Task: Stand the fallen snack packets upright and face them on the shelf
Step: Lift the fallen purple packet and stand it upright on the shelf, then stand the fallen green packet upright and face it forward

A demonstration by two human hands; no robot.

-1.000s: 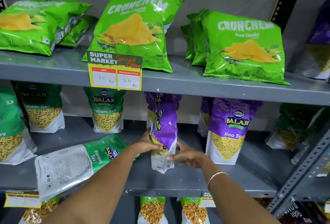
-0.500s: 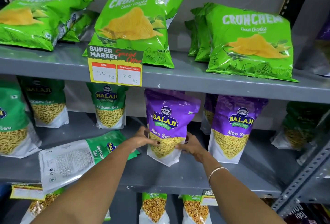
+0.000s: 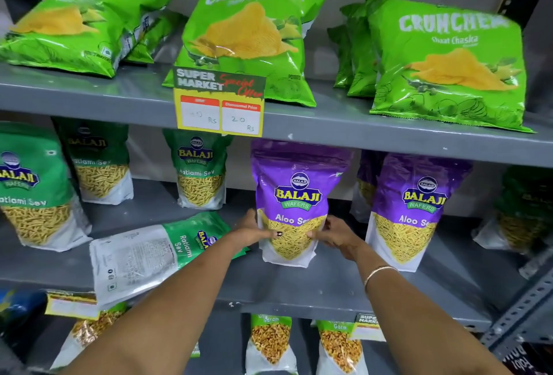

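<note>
A purple Aloo Sev packet (image 3: 294, 195) stands upright on the middle shelf (image 3: 299, 288), front label facing me. My left hand (image 3: 254, 229) grips its lower left side and my right hand (image 3: 335, 235) its lower right side. To its left a green Ratlami Sev packet (image 3: 155, 252) lies flat on the same shelf, back side up, partly under my left forearm. A second purple Aloo Sev packet (image 3: 414, 207) stands upright to the right.
Green Ratlami Sev packets (image 3: 200, 168) stand at the back left of the middle shelf. Crunchem chip bags (image 3: 251, 30) lean on the top shelf above a yellow price tag (image 3: 220, 105); one bag (image 3: 77, 24) lies flat at the left. More packets (image 3: 270, 344) stand below.
The purple packet was side-on between my hands; it has been turned so its front faces out and now stands upright. The view has moved closer to the shelf.
</note>
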